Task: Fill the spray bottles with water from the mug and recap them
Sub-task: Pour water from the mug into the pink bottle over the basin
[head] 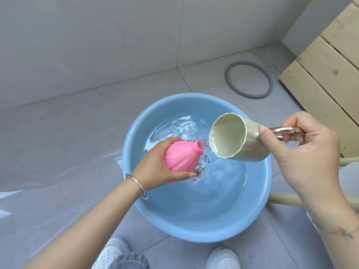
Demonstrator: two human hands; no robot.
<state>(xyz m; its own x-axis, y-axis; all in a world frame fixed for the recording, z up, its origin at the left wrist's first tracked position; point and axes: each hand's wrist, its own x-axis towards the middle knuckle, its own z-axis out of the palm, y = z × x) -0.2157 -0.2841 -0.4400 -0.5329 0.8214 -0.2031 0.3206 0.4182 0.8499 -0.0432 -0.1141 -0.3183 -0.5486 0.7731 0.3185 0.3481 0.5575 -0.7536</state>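
Observation:
A pink spray bottle [179, 158] without its cap is tilted over a blue basin [132, 144] of water, its open neck pointing up and right. My left hand [155, 167] grips the bottle around its body. A pale green mug [235, 139] is tipped on its side just right of the bottle's neck, its mouth facing left. My right hand [297, 150] holds the mug by its copper handle [285, 133], thumb against the mug's wall. Water splashes into the basin below the bottle's neck. No other bottle or cap is visible.
The basin stands on a wet grey tiled floor near a tiled wall. A grey rubber ring [249, 82] lies on the floor behind it. A wooden slatted structure [330, 65] stands at the right. My white shoes [223, 258] are at the bottom edge.

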